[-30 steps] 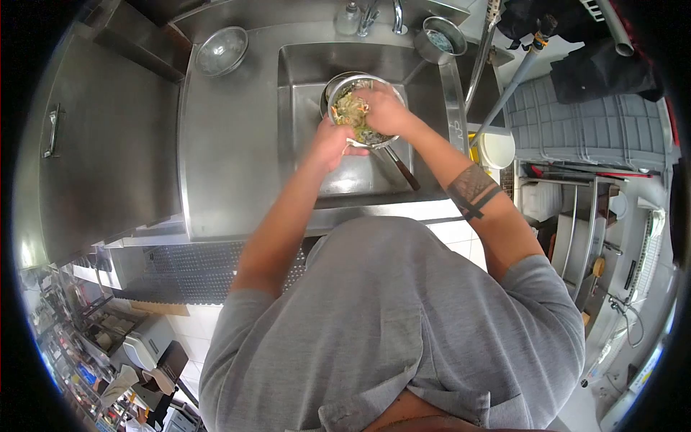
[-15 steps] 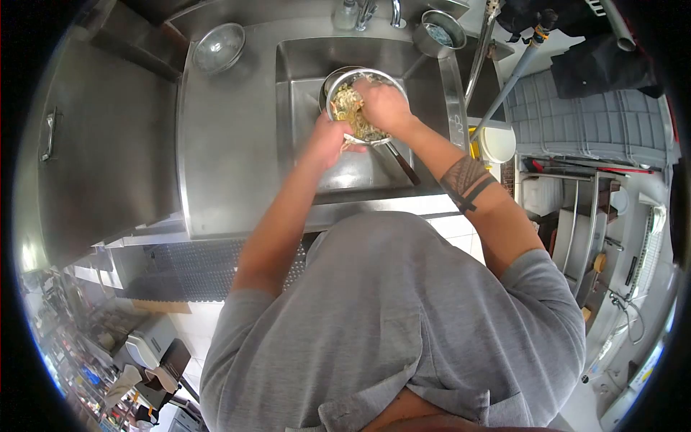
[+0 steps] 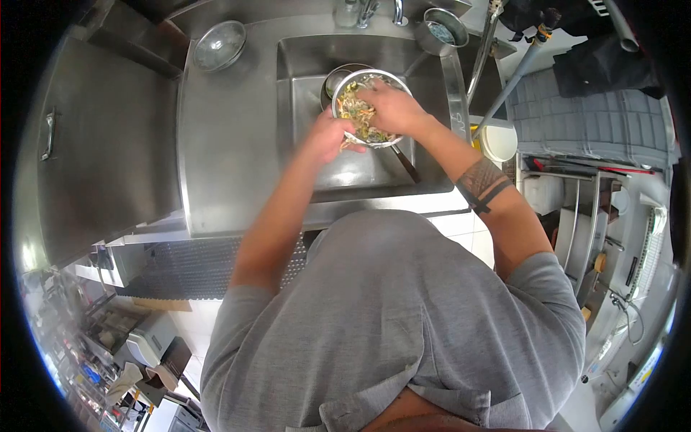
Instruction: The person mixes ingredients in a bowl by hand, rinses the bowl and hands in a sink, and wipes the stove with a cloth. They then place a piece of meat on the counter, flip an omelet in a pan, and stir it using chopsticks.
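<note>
A round metal bowl (image 3: pixel 336 99) is held tilted over the sink, filled with a mix of shredded vegetables (image 3: pixel 355 109) in pale, green and orange pieces. My left hand (image 3: pixel 333 137) grips the bowl's lower left rim, and a few shreds cling near its fingers. Inside the bowl, my right hand (image 3: pixel 392 108) has its fingers curled into the mix; the fingertips are partly buried. Beneath the bowl a pan (image 3: pixel 331 78) shows at the upper left, largely covered. A dark handle (image 3: pixel 406 165) sticks out below the bowl toward me.
Steel sink walls (image 3: pixel 288 108) surround the work. On the left counter (image 3: pixel 227 144) sits a metal bowl or strainer (image 3: pixel 219 47). A metal pot (image 3: pixel 440 32) stands at the back right, beside the faucet (image 3: pixel 398 11). A pale bucket (image 3: pixel 499 142) is right of the sink.
The bowl has shifted slightly right, uncovering more of the pan. My right hand has moved a little to the right within the bowl, and the vegetables have been stirred around.
</note>
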Motion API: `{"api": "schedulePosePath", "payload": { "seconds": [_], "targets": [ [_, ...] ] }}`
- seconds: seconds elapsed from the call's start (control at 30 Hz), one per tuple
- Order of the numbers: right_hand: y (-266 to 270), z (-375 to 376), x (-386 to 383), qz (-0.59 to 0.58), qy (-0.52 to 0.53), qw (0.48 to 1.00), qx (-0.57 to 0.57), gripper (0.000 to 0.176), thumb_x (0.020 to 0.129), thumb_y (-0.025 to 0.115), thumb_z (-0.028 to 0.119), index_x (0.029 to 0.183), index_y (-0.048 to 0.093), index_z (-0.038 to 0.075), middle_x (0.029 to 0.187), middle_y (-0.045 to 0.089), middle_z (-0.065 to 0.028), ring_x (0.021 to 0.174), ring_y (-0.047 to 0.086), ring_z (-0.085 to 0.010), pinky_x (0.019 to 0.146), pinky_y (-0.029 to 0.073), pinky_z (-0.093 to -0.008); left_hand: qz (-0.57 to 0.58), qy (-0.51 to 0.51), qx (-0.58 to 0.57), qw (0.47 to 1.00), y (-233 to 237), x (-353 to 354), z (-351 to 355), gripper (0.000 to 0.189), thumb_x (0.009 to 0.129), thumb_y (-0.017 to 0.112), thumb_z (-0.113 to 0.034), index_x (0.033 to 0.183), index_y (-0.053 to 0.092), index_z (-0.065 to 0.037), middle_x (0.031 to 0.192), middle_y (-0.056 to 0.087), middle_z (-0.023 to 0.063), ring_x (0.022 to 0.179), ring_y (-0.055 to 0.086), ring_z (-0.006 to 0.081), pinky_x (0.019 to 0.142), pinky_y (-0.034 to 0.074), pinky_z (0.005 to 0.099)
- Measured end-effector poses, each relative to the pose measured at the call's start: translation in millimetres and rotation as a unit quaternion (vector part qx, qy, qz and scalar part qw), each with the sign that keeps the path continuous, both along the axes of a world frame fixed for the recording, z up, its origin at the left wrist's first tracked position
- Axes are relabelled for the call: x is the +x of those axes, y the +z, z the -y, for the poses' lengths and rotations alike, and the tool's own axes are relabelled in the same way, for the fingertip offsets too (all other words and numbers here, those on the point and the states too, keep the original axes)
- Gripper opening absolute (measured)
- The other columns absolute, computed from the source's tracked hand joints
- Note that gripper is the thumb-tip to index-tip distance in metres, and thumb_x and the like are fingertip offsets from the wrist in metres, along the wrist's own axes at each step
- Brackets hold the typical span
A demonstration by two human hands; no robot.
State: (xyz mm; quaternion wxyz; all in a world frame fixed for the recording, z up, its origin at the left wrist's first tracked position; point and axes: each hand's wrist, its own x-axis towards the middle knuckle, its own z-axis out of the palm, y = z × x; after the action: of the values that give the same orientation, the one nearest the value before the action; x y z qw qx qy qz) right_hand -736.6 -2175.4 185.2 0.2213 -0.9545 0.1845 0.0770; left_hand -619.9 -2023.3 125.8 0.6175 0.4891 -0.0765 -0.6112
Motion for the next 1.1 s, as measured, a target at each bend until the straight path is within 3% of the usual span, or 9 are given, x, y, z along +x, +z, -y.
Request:
{"api": "schedulePosePath", "payload": {
  "seconds": [0.3,0.4,0.53,0.73,0.83,0.9,0.93,1.0,1.1],
  "targets": [
    [5,-7,-17,0.234,-0.046,0.97,0.04,0.044,0.078,0.066,0.007,0.121,0.069,0.006,0.121,0.066,-0.0234,0.114,0.063,-0.0405,0.099,0.052,-0.0444,-0.003,0.005,0.024,1.0,7,-2,-16,0.053,0.082,0.053,0.007,0.134,0.042,0.002,0.123,0.061,0.022,0.097,0.07,0.036,0.061,0.065,0.0465],
    [-38,-19,-8,0.221,-0.012,0.975,-0.026,0.039,0.079,0.065,0.008,0.117,0.071,0.006,0.117,0.067,-0.0227,0.112,0.063,-0.0402,0.098,0.052,-0.045,0.004,0.037,0.051,0.998,0,-8,-20,0.051,0.083,0.054,0.006,0.132,0.041,0.003,0.123,0.06,0.0223,0.097,0.07,0.0361,0.059,0.064,0.0452],
    [-33,-54,27,0.195,-0.007,0.976,0.095,0.037,0.08,0.064,0.009,0.117,0.072,0.009,0.116,0.068,-0.0214,0.113,0.063,-0.04,0.1,0.051,-0.0459,0.036,0.139,0.101,0.984,-13,-4,-65,0.049,0.082,0.054,0.007,0.13,0.042,0.003,0.119,0.062,0.0221,0.095,0.07,0.035,0.058,0.064,0.0444],
    [-92,-130,111,0.178,0.183,0.962,0.093,0.04,0.078,0.064,0.006,0.117,0.071,0.009,0.128,0.063,-0.0179,0.124,0.056,-0.037,0.107,0.046,-0.0452,0.094,0.22,0.137,0.961,-74,63,-180,0.043,0.083,0.055,0.002,0.126,0.049,-0.003,0.107,0.066,0.0128,0.083,0.069,0.0233,0.049,0.051,0.0336],
    [-107,-161,141,0.184,0.196,0.957,0.108,0.037,0.076,0.063,0.003,0.112,0.073,0.007,0.117,0.067,-0.0176,0.118,0.06,-0.0362,0.104,0.048,-0.0429,0.188,0.194,0.238,0.933,-20,79,-213,0.045,0.086,0.062,-0.008,0.129,0.053,0.0,0.103,0.067,0.0124,0.075,0.067,0.0193,0.05,0.048,0.0318],
    [-102,-170,153,0.132,0.178,0.964,0.145,0.038,0.076,0.062,0.003,0.112,0.073,0.006,0.115,0.067,-0.0194,0.115,0.061,-0.0383,0.102,0.049,-0.0435,0.394,0.23,0.35,0.818,-25,94,-229,0.052,0.089,0.069,-0.022,0.133,0.055,0.004,0.098,0.068,0.0123,0.068,0.065,0.0169,0.053,0.048,0.029],
    [-102,-173,156,0.13,0.182,0.964,0.145,0.038,0.076,0.062,0.003,0.112,0.073,0.006,0.115,0.067,-0.0194,0.115,0.061,-0.0383,0.102,0.049,-0.0435,0.391,0.233,0.352,0.818,-37,103,-236,0.052,0.089,0.069,-0.022,0.133,0.055,0.004,0.098,0.068,0.0123,0.068,0.065,0.0169,0.053,0.048,0.029],
    [-105,-179,155,0.172,0.188,0.958,0.134,0.037,0.077,0.06,0.002,0.112,0.072,0.005,0.114,0.067,-0.0214,0.113,0.062,-0.0399,0.1,0.051,-0.0446,0.584,0.322,0.276,0.692,-7,108,-234,0.051,0.095,0.066,-0.027,0.135,0.056,0.004,0.1,0.069,0.0123,0.067,0.065,0.0169,0.056,0.049,0.0305],
    [-93,-187,158,0.125,0.188,0.968,0.109,0.038,0.077,0.059,0.001,0.112,0.072,0.004,0.113,0.067,-0.0225,0.113,0.062,-0.0403,0.099,0.051,-0.0457,0.439,0.438,0.163,0.767,73,92,-200,0.047,0.098,0.064,-0.024,0.136,0.057,0.003,0.108,0.072,0.0136,0.08,0.07,0.0217,0.071,0.053,0.0336]
  ]
}}
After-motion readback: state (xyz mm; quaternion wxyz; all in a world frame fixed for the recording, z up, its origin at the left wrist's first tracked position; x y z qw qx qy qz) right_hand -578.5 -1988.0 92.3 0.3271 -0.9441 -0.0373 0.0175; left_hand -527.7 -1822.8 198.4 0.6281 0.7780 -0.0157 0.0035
